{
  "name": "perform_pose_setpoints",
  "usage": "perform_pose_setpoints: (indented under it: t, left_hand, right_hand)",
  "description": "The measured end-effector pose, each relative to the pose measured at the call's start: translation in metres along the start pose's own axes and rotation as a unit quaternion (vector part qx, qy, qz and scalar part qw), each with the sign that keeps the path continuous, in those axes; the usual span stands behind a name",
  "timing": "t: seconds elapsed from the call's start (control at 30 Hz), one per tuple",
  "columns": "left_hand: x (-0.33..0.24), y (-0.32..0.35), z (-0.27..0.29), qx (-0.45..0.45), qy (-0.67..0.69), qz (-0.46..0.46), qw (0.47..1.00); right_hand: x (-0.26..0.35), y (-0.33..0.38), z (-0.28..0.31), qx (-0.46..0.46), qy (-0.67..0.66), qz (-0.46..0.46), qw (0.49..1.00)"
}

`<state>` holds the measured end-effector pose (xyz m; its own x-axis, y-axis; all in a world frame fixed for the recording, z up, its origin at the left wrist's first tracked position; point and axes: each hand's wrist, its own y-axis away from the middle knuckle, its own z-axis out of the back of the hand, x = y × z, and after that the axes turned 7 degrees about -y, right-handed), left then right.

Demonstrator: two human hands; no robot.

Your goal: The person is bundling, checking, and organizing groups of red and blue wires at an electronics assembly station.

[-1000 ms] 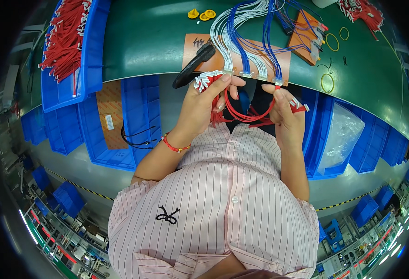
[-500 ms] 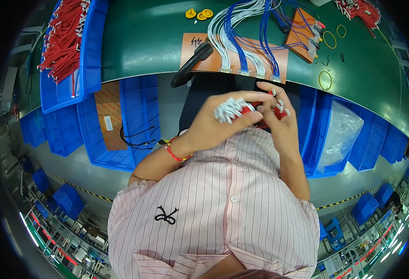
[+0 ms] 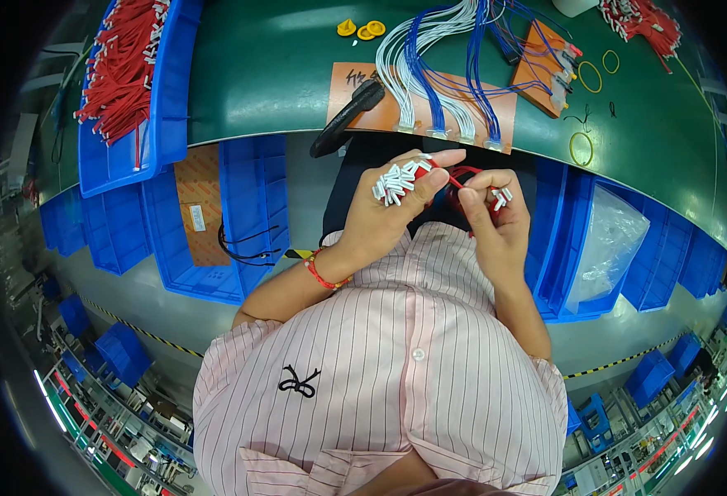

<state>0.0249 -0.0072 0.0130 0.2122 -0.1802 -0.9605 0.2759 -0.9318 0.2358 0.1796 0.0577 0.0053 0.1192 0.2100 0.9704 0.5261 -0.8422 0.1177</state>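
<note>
In front of my chest, below the bench edge, my left hand [image 3: 388,202] is closed round a bundle of red wires, whose white connector ends [image 3: 396,182] fan out past the thumb. Close to its right, my right hand [image 3: 500,219] grips a few more red wires [image 3: 465,175] between thumb and fingers. Several white ends [image 3: 502,197] poke out of that hand too. Red strands run between the two hands; their lower lengths are partly hidden behind the fingers and against the shirt.
A blue bin [image 3: 169,107] of red wires [image 3: 119,83] stands at the left of the green bench [image 3: 256,91]. White and blue cables [image 3: 429,83] lie on an orange board [image 3: 343,107] beside a black handle-like tool [image 3: 347,118]. Yellow rings [image 3: 580,149] lie right. Blue crates [image 3: 591,248] line the space underneath.
My hands have drawn slightly apart, and red strands now show between the fingertips. The left bundle's white ends have turned and spread. The view has shifted slightly.
</note>
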Motion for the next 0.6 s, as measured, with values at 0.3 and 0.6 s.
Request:
perform_pose_setpoints:
  t: [0.3,0.6]
  left_hand:
    - [-0.001,0.001,0.001,-0.051,0.090,0.033,0.994]
    - [0.010,-0.003,0.024,-0.038,0.136,0.086,0.986]
  right_hand:
    - [-0.018,-0.001,0.005,0.083,0.320,0.236,0.914]
    - [-0.002,0.006,0.066,0.107,0.017,-0.173,0.979]
